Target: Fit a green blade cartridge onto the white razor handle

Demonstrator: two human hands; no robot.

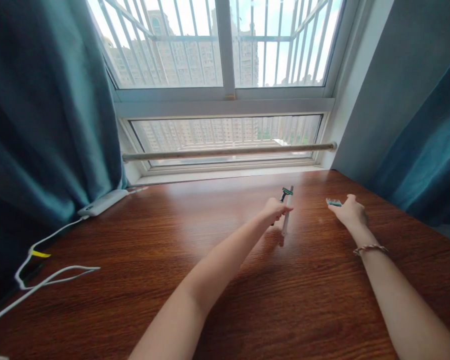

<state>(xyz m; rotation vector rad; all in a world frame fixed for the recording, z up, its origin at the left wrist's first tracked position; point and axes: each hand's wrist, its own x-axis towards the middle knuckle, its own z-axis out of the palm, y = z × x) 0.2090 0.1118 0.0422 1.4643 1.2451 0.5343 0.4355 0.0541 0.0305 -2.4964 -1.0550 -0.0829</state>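
Observation:
My left hand is closed around a razor, whose dark green head points up above the fingers. Beside the razor a slim, clear, stick-like piece stands nearly upright against my left fingers; whether it is gripped too, I cannot tell. Over to the right, my right hand has its fingers on a small clear plastic case with something dark green in it. The case is at the tabletop, by the thumb side of that hand. A braided bracelet circles my right wrist.
Both hands are over a brown wooden tabletop. A white power strip with a white cable lies at the left, near a blue curtain. A rail crosses the window behind the table. Another curtain hangs at the right.

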